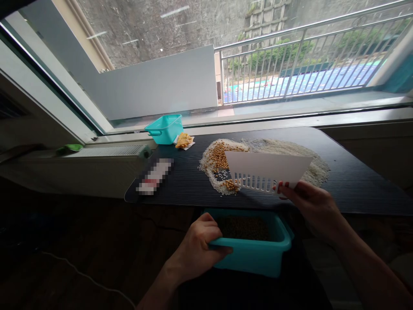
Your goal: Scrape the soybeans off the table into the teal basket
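My left hand (201, 239) grips the near left rim of a turquoise plastic bin (250, 254), which is held below the table's front edge. Dark brown grains or beans (247, 227) lie inside it, in shadow. Between the fingers of my right hand (305, 196) is a white slotted scraper (267, 165), raised above the table with its slots toward me. Behind and beside the scraper spread white rice (300, 150) and yellow soybeans (219, 155). Part of the pile is hidden by the scraper.
On the dark table (180, 185), a second turquoise bin (166, 129) stands at the back left beside a yellow cloth (183, 141). A blurred-out packet (156, 175) lies at the left. Behind the table are a window and sill; a radiator (109, 150) is at the left.
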{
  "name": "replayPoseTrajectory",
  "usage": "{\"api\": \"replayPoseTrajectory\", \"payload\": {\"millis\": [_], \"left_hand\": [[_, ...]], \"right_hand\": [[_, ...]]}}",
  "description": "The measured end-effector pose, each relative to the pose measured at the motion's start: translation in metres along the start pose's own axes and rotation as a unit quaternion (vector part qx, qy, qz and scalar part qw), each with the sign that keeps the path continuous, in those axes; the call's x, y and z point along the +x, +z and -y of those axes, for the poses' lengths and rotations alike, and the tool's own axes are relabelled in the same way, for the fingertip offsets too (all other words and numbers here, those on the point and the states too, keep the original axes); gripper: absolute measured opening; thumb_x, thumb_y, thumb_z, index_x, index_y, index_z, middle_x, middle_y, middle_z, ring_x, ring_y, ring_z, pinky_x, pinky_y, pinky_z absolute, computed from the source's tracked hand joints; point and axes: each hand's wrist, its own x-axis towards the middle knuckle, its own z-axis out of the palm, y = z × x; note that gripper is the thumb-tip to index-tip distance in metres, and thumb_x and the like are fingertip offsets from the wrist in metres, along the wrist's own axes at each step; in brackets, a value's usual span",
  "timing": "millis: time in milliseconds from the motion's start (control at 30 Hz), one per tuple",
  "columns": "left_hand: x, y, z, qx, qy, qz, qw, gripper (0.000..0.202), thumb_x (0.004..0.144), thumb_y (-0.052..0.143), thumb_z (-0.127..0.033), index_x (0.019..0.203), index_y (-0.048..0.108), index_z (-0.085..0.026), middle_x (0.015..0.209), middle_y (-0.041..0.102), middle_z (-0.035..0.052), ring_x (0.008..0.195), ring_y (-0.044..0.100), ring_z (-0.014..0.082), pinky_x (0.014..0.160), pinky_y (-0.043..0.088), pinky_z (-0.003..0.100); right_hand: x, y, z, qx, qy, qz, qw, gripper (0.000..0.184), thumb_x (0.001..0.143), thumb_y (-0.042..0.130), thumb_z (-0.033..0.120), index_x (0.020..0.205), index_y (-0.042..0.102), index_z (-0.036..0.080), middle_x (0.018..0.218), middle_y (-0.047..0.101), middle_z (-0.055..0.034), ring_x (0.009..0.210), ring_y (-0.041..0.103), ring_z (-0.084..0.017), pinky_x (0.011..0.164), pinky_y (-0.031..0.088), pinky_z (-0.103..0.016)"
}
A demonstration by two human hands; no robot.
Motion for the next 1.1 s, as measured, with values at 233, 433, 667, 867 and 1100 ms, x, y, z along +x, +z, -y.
{"api": "replayPoseTrajectory", "payload": {"millis": [233,433,667,867,1100], "left_hand": [[0.000,0.001,0.001,0.005,-0.004,-0.001,1.000,0.052,0.076,0.089,-0.008,0.061,0.041,-0.021,0.060,0.055,-0.0029,0.077,0.060,0.0184,0.065,0.045,0.026],[0.002,0.001,0.000,0.006,0.002,-0.003,1.000,0.055,0.076,0.089,-0.006,0.061,0.039,-0.021,0.059,0.054,-0.0033,0.076,0.060,0.0179,0.065,0.045,0.026],[0.005,0.000,-0.002,0.009,0.025,-0.008,1.000,0.055,0.077,0.091,-0.008,0.062,0.039,-0.021,0.059,0.056,-0.0030,0.075,0.059,0.0172,0.066,0.045,0.026],[0.006,0.000,-0.003,0.012,0.029,-0.008,0.999,0.054,0.078,0.091,-0.010,0.062,0.041,-0.021,0.060,0.057,-0.0025,0.075,0.060,0.0175,0.066,0.046,0.027],[0.005,-0.001,-0.003,0.012,0.028,-0.010,0.999,0.055,0.077,0.092,-0.008,0.062,0.041,-0.021,0.060,0.057,-0.0030,0.075,0.060,0.0172,0.066,0.046,0.026]], "right_hand": [[-0.003,-0.004,-0.002,0.009,-0.016,0.003,1.000,0.062,0.063,0.086,0.087,0.079,0.085,0.027,0.079,0.084,-0.0051,0.068,0.075,-0.023,0.067,0.067,-0.037],[-0.003,-0.002,-0.005,0.027,-0.011,0.012,1.000,0.057,0.064,0.088,0.084,0.080,0.086,0.029,0.080,0.084,-0.0045,0.070,0.077,-0.024,0.069,0.068,-0.037],[-0.011,-0.012,-0.009,0.014,0.008,-0.032,0.999,0.053,0.065,0.089,0.080,0.080,0.085,0.030,0.081,0.084,-0.0042,0.074,0.078,-0.025,0.074,0.068,-0.041],[-0.016,-0.016,-0.013,-0.006,0.018,-0.024,1.000,0.058,0.062,0.087,0.085,0.079,0.083,0.029,0.082,0.084,-0.0055,0.077,0.079,-0.028,0.077,0.068,-0.045],[-0.013,-0.014,-0.012,-0.009,0.017,-0.028,0.999,0.055,0.066,0.087,0.081,0.083,0.084,0.029,0.083,0.084,-0.0058,0.077,0.079,-0.027,0.079,0.069,-0.047]]}}
